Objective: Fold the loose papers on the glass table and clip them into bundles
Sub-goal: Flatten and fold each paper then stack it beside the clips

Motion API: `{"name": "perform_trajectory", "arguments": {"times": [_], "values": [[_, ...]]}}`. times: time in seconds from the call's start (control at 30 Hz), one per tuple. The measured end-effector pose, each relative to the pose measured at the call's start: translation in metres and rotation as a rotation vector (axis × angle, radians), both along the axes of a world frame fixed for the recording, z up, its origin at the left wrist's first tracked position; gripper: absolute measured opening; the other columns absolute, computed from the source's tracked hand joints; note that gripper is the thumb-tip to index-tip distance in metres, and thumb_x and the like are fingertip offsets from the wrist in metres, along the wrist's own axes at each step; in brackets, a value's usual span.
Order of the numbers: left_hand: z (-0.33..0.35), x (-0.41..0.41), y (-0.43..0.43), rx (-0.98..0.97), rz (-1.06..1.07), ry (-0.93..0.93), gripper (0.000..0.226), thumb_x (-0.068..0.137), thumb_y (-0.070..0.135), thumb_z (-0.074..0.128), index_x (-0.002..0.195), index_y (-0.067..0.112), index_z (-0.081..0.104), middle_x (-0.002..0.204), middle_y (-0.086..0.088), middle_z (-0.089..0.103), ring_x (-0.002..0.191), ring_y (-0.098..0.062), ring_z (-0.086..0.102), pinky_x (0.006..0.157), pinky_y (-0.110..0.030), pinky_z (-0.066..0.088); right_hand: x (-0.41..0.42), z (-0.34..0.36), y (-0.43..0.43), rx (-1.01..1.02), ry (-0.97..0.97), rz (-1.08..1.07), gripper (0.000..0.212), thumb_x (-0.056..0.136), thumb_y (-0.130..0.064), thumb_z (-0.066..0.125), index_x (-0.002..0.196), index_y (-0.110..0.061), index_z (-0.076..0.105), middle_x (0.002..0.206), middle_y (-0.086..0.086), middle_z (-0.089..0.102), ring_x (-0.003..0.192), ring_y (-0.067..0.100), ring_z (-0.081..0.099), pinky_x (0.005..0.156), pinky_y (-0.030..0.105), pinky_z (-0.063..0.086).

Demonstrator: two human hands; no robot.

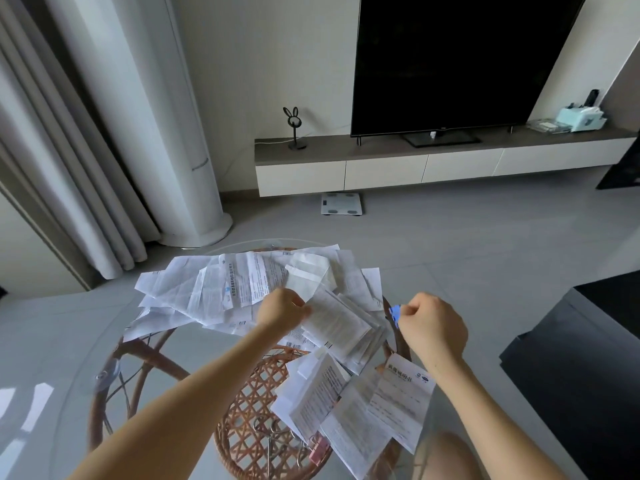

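Left hand (282, 311) pinches folded paper stack (337, 327) at its left edge, over glass table (194, 341). Right hand (433, 327) just beside stack, curled round blue clip (394, 312); clip mostly hidden.

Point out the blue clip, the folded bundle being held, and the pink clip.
blue clip (394, 313): head view, on its blue body beside the right hand (433, 327).
folded bundle (341, 329): head view, middle of its top sheet.
pink clip (320, 447): head view, on its pink body.
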State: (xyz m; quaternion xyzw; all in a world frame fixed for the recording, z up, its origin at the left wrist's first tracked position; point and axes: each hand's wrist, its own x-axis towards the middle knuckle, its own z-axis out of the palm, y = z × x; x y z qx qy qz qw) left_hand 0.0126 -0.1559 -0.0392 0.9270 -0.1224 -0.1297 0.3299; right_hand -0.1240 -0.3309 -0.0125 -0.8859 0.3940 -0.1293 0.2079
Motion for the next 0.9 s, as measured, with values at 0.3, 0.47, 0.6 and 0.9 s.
{"name": "perform_trajectory", "arguments": {"times": [0.3, 0.47, 0.6, 0.9], "values": [[-0.003, -0.004, -0.001, 0.015, -0.01, -0.05, 0.016, 0.088, 0.028, 0.066, 0.092, 0.013, 0.07, 0.086, 0.004, 0.066, 0.077, -0.01, 0.062, 0.061, -0.017, 0.05, 0.033, -0.014, 0.035, 0.173, 0.055, 0.416, 0.049, 0.08, -0.024, 0.06, 0.048, -0.016, 0.024, 0.048, 0.0, 0.022, 0.052, 0.018, 0.023, 0.05, 0.027, 0.021], [-0.001, -0.005, 0.006, -0.008, -0.034, -0.074, 0.02, 0.093, 0.031, 0.059, 0.102, 0.016, 0.069, 0.095, 0.006, 0.063, 0.084, -0.009, 0.059, 0.072, -0.022, 0.052, 0.035, -0.018, 0.035, 0.204, 0.051, 0.409, 0.048, 0.079, -0.038, 0.064, 0.05, -0.016, 0.034, 0.052, 0.005, 0.032, 0.053, 0.019, 0.028, 0.052, 0.027, 0.023], [0.0, -0.001, 0.035, 0.028, -0.011, -0.226, 0.016, 0.093, 0.025, 0.058, 0.103, 0.019, 0.069, 0.105, 0.004, 0.067, 0.088, -0.008, 0.057, 0.075, -0.019, 0.047, 0.036, -0.005, 0.036, 0.134, 0.048, 0.352, 0.044, 0.085, -0.047, 0.059, 0.075, -0.004, 0.06, 0.074, 0.009, 0.064, 0.065, 0.022, 0.053, 0.055, 0.026, 0.035], [-0.005, 0.047, 0.083, 0.806, -0.319, -0.573, 0.066, 0.09, 0.041, 0.052, 0.149, 0.021, 0.027, 0.153, -0.013, 0.024, 0.144, -0.032, 0.012, 0.117, -0.05, 0.001, 0.032, 0.017, 0.045, 0.089, -0.053, 0.396, 0.026, 0.093, -0.037, 0.054, 0.081, -0.016, 0.064, 0.076, -0.007, 0.064, 0.074, 0.015, 0.059, 0.062, 0.025, 0.043]]}}
